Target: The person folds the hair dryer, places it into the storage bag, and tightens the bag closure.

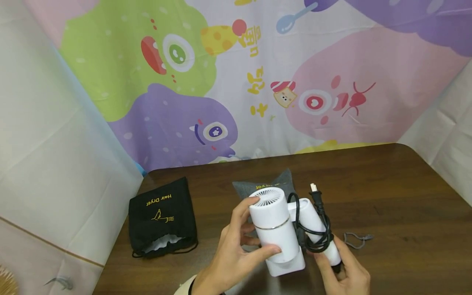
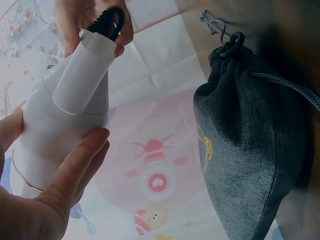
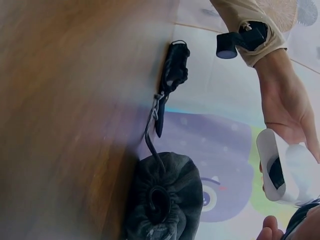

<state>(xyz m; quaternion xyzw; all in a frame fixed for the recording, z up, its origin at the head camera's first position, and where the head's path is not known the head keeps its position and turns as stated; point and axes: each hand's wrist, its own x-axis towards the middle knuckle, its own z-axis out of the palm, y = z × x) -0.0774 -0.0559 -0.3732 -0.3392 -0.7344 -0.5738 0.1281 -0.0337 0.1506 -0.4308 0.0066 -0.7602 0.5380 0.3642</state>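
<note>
A white hair dryer point(image 1: 274, 233) is held up above the table, its vented end towards the back and its flat nozzle point(image 3: 272, 170) towards the person. The left hand point(image 1: 236, 250) grips the barrel, thumb on the near side. Beside the barrel runs the handle point(image 1: 311, 221), with a black power cord point(image 1: 321, 241) wound round it and the plug point(image 1: 314, 191) sticking up. By the handle's lower end, the right hand point(image 1: 348, 270) pinches it between thumb and fingers. Behind the dryer lies a grey drawstring pouch point(image 1: 243, 188), partly hidden; its gathered neck shows in the left wrist view.
A black pouch point(image 1: 162, 221) printed "Hair Dryer" lies at the table's left, its mouth towards the person. The grey pouch's cord end point(image 1: 357, 241) rests on the brown table point(image 1: 405, 205) at right. A cartoon-print cloth point(image 1: 265, 135) hangs behind.
</note>
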